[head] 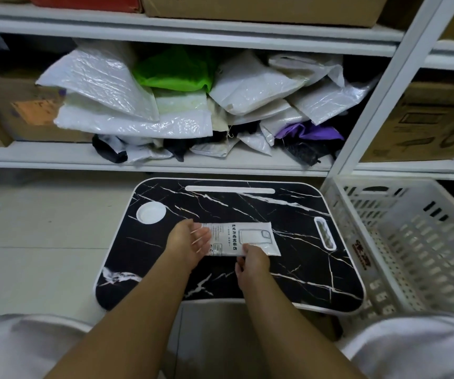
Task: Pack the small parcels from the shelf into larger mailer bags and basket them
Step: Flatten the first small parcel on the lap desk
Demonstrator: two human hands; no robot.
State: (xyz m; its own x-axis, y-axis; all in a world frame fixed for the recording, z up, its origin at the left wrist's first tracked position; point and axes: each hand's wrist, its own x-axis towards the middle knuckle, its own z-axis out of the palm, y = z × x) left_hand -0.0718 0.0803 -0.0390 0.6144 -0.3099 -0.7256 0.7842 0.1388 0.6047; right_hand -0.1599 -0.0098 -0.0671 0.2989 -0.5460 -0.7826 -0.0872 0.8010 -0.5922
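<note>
Two hands on one white packet [243, 237], lying flat on the black marble lap desk [288, 272].
Left hand [190, 239] is spread open at its left end, fingers touching; right hand [253, 259] seems to pinch its near edge.

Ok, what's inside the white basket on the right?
The white basket shows only its own perforated floor and slotted walls; no mailer bags are visible inside. Its near corner is cut off by the person's clothing and the frame edge, so that part can't be checked.

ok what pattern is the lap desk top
Black marble with white veins and a white rim, on the lap desk; seen in the head view.
</note>
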